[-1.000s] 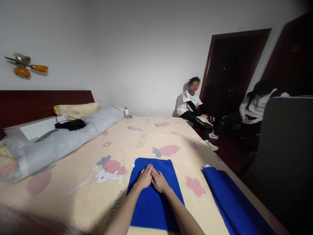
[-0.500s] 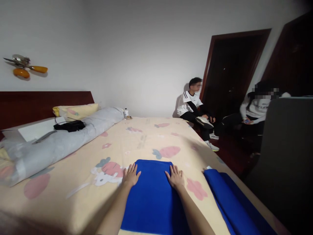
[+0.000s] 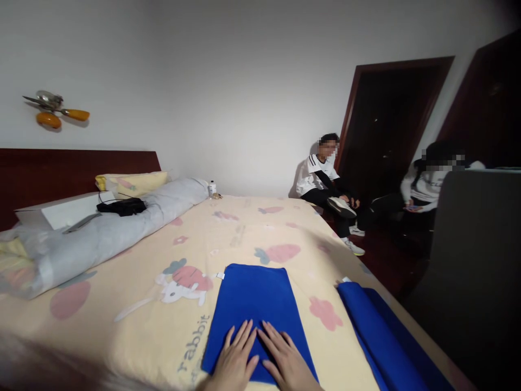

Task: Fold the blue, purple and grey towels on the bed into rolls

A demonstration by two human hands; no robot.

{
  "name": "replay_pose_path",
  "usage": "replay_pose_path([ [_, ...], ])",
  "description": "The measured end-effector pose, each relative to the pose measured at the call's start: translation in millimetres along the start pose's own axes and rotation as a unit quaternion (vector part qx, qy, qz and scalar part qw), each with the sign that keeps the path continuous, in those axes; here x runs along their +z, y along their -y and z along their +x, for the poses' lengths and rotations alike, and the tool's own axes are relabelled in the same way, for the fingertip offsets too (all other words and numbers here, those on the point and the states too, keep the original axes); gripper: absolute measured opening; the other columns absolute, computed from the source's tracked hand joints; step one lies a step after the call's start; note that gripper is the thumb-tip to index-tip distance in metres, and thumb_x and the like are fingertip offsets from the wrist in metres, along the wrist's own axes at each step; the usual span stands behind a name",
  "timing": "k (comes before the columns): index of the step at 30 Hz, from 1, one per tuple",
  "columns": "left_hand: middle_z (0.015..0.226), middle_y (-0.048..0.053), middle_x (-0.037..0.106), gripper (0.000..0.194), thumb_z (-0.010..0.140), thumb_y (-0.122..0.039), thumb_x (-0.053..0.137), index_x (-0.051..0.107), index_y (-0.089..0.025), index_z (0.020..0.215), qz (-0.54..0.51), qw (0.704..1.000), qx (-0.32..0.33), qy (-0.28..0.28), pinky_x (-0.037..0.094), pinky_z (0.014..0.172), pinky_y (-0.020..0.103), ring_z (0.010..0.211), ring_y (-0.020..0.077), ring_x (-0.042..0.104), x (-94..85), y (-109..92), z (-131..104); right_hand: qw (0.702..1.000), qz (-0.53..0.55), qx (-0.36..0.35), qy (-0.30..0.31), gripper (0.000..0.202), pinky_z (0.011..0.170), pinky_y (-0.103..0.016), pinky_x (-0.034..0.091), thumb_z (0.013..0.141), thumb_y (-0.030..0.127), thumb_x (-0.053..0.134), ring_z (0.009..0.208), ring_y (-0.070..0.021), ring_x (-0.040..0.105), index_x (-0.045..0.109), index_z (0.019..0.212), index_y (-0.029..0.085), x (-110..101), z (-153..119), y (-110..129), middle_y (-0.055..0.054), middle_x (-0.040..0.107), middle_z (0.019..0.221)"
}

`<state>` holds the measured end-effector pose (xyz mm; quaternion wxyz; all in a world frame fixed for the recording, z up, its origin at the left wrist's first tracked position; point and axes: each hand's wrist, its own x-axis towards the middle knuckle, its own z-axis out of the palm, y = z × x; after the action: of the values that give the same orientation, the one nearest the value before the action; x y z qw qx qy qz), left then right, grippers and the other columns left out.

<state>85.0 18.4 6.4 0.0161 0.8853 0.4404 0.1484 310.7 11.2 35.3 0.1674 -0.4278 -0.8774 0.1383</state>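
A blue cloth [image 3: 256, 293], folded into a flat rectangle with a small white tag at its far left corner, lies on the patterned bed sheet [image 3: 150, 347]. My left hand [image 3: 236, 355] rests palm down on its near part, fingers stretched out. Beside it my right hand [image 3: 283, 353] lies flat on the same cloth, also with fingers extended. The fingertips of the two hands almost meet near the middle. To the right, a second blue cloth [image 3: 378, 326], folded or loosely rolled and with a white tag, lies along the bed's edge.
A long grey-white bundle [image 3: 163, 217] lies along the headboard side, with a white box [image 3: 73, 209] and a black item [image 3: 122, 206] on it. A small bottle [image 3: 212, 189] stands at the far edge. Two people sit at the right, near a dark panel [image 3: 480, 260].
Both hands have slid back from the far corners of the blue cloth to its near part and come closer together. The tag at the far left corner now shows.
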Motion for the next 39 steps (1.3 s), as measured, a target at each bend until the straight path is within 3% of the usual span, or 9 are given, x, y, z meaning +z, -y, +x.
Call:
replay_pose_path([
  [3,0.156,0.001,0.031,0.065,0.097,-0.041,0.045,0.011,-0.037,0.153,0.029,0.999,0.029,-0.022,0.04,0.11,0.041,0.139,0.0221,0.04,-15.3,21.2,-37.5,1.0,0.005,-0.002,0.015,0.056,0.113,-0.052,0.033,0.095,0.05,0.041,0.142,-0.027,0.029,0.023,0.148,0.042,-17.1,-33.8,-9.3,-0.001,0.027,0.154],
  [7,0.144,0.0,0.05,0.056,0.092,-0.038,0.057,0.037,-0.041,0.145,0.034,0.999,0.023,-0.035,0.05,0.098,0.035,0.126,0.0214,0.055,-38.0,57.1,-75.2,1.0,-0.02,0.009,-0.014,0.051,0.108,-0.044,0.043,0.092,0.044,0.051,0.134,-0.0278,0.044,0.043,0.142,0.037,-23.7,-70.9,-36.5,-0.004,0.046,0.145],
  [13,0.123,0.002,0.069,0.049,0.09,-0.014,0.053,0.053,-0.032,0.136,0.087,0.985,0.12,-0.085,0.053,0.089,0.028,0.11,0.017,0.067,-58.0,79.5,-94.1,0.974,-0.17,-0.099,-0.11,0.034,0.088,-0.029,0.055,0.092,0.025,0.053,0.11,-0.0216,0.066,0.063,0.124,0.027,-11.4,-94.3,-68.7,-0.005,0.069,0.12],
  [16,0.119,0.003,0.072,0.054,0.086,-0.003,0.047,0.056,-0.028,0.133,0.109,0.979,0.136,-0.104,0.052,0.09,0.03,0.108,0.017,0.067,-59.3,78.2,-93.7,0.965,-0.191,-0.105,-0.147,0.028,0.087,-0.031,0.053,0.091,0.026,0.056,0.105,-0.0219,0.068,0.066,0.117,0.026,-10.6,-93.4,-66.7,-0.005,0.072,0.114],
  [20,0.112,0.002,0.074,0.048,0.083,-0.002,0.048,0.064,-0.028,0.12,0.065,0.987,0.107,-0.097,0.05,0.093,0.034,0.107,0.0186,0.067,-56.2,78.7,-93.4,0.98,-0.102,-0.027,-0.166,0.02,0.084,-0.032,0.051,0.091,0.027,0.054,0.098,-0.021,0.068,0.067,0.105,0.027,-16.5,-88.4,-50.7,-0.005,0.074,0.103],
  [24,0.103,0.003,0.074,0.031,0.084,-0.011,0.049,0.069,-0.027,0.102,-0.054,0.991,-0.03,-0.122,0.052,0.088,0.032,0.1,0.0195,0.067,-56.4,78.7,-84.4,0.981,0.04,0.098,-0.165,0.02,0.074,-0.033,0.049,0.091,0.034,0.047,0.084,-0.0212,0.062,0.064,0.088,0.024,-25.2,-76.4,-38.4,-0.006,0.068,0.087],
  [30,0.089,0.004,0.071,0.024,0.09,-0.031,0.042,0.063,-0.023,0.099,-0.233,0.937,-0.203,-0.165,0.054,0.074,0.029,0.082,0.0194,0.067,-53.2,76.0,-38.1,0.946,0.17,0.176,-0.213,0.03,0.075,-0.034,0.047,0.092,0.038,0.034,0.082,-0.0222,0.062,0.058,0.093,0.021,-28.7,-37.1,-50.1,-0.007,0.068,0.087],
  [34,0.099,0.007,0.07,0.028,0.093,-0.026,0.037,0.06,-0.022,0.109,-0.16,0.946,-0.223,-0.171,0.052,0.079,0.028,0.093,0.0197,0.067,-40.7,84.6,-13.7,0.95,0.105,0.211,-0.203,0.03,0.071,-0.032,0.047,0.091,0.031,0.029,0.079,-0.0214,0.063,0.057,0.094,0.02,-30.7,-14.1,-57.0,-0.007,0.068,0.085],
  [39,0.102,0.008,0.071,0.034,0.093,-0.013,0.036,0.061,-0.021,0.115,0.018,0.974,-0.199,-0.112,0.049,0.086,0.033,0.097,0.0206,0.066,-29.0,88.1,-12.9,0.959,-0.076,0.209,-0.176,0.035,0.079,-0.034,0.047,0.088,0.014,0.031,0.085,-0.0237,0.064,0.063,0.1,0.016,-18.5,-10.5,-70.2,-0.012,0.069,0.09],
])
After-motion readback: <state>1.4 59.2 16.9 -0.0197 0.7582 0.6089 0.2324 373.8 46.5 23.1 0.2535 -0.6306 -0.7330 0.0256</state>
